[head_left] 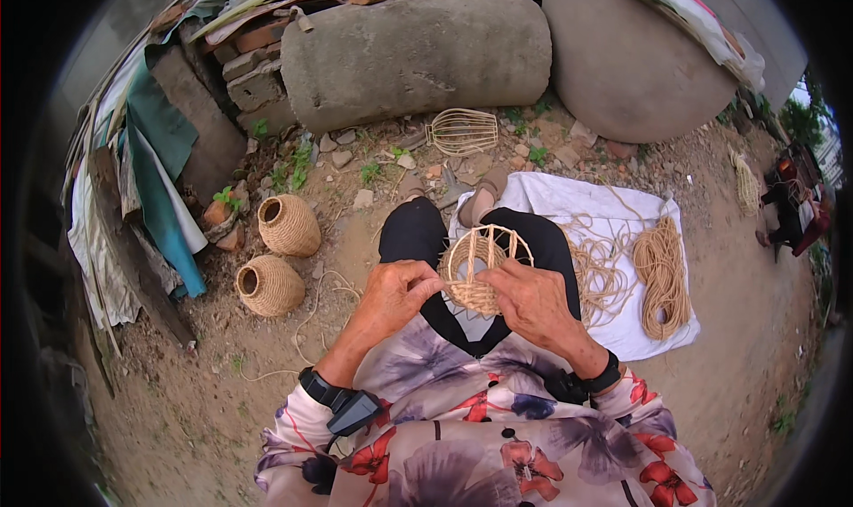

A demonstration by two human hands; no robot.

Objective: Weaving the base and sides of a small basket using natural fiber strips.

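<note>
Between my knees is a partly woven basket [474, 295] of straw-coloured cord, its bare ribs rising in loops above a woven band. My right hand [531, 301] is closed on the right side of its band. Just left of the basket, my left hand [397, 295] has thumb and fingers pinched together. What lies in that pinch, if anything, is too small to make out. A thin loose cord [313, 316] trails over the dirt up toward my left forearm. Two finished-looking round woven pots [290, 225] lie tilted on the ground at the left.
On a white cloth sack [680, 334] at the right lie a coiled bundle of cord [662, 280] and loose loops. An empty rib frame [462, 132] rests ahead, before a large stone cylinder [418, 58]. Bricks and sheeting stand at the left. Another person [797, 214] is far right.
</note>
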